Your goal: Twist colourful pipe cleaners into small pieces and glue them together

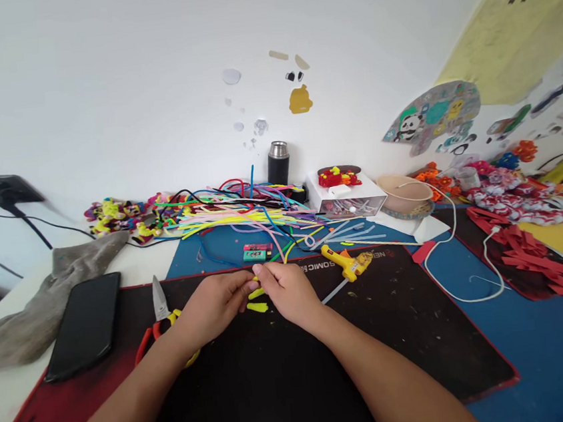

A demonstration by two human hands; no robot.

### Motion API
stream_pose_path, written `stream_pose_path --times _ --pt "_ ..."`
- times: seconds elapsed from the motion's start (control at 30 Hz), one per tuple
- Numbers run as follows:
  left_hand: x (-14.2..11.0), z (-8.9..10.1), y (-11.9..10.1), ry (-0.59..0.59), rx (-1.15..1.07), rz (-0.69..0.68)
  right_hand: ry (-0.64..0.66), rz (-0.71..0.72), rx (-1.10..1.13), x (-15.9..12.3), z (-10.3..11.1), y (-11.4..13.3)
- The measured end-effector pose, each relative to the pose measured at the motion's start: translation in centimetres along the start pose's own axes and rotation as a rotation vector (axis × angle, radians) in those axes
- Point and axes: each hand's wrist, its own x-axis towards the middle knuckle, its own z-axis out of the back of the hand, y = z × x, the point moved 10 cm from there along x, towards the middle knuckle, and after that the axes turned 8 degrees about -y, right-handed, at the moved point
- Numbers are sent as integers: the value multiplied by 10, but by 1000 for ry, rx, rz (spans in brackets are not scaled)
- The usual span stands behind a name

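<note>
My left hand (219, 305) and my right hand (291, 295) meet over the dark desk mat (279, 379). Their fingertips pinch a small yellow pipe cleaner (256, 279), mostly hidden by the fingers. Just below the fingers, a short fuzzy yellow piece (257, 307) lies on the mat. Scissors (160, 301) with red and yellow handles lie left of my left hand, blades apart and handles partly under my forearm. To the right of my right hand, a yellow hot glue gun (350, 263) rests with a glue stick in its back.
A pile of coloured pipe cleaners (241, 205) lies along the wall. Behind my hands is a small teal and pink box (257, 252). A black phone (85, 325) and grey cloth (85, 258) sit left. Farther back stand a thermos (278, 163) and white box (348, 197); a white cable (432, 282) curls right.
</note>
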Motion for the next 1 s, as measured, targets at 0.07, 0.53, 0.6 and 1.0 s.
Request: stream_pose_path --times 0.07,0.53,0.6,1.0 --pt "0 1 -1 -8 6 -15 -1 -1 -8 0 0 0" --pt "1 6 16 -31 302 -99 -19 -162 156 1 7 -18" --pt "1 5 15 -14 287 -89 -20 -149 157 2 7 -17" --pt "-2 -6 31 90 -417 313 -23 -131 141 2 9 -15"
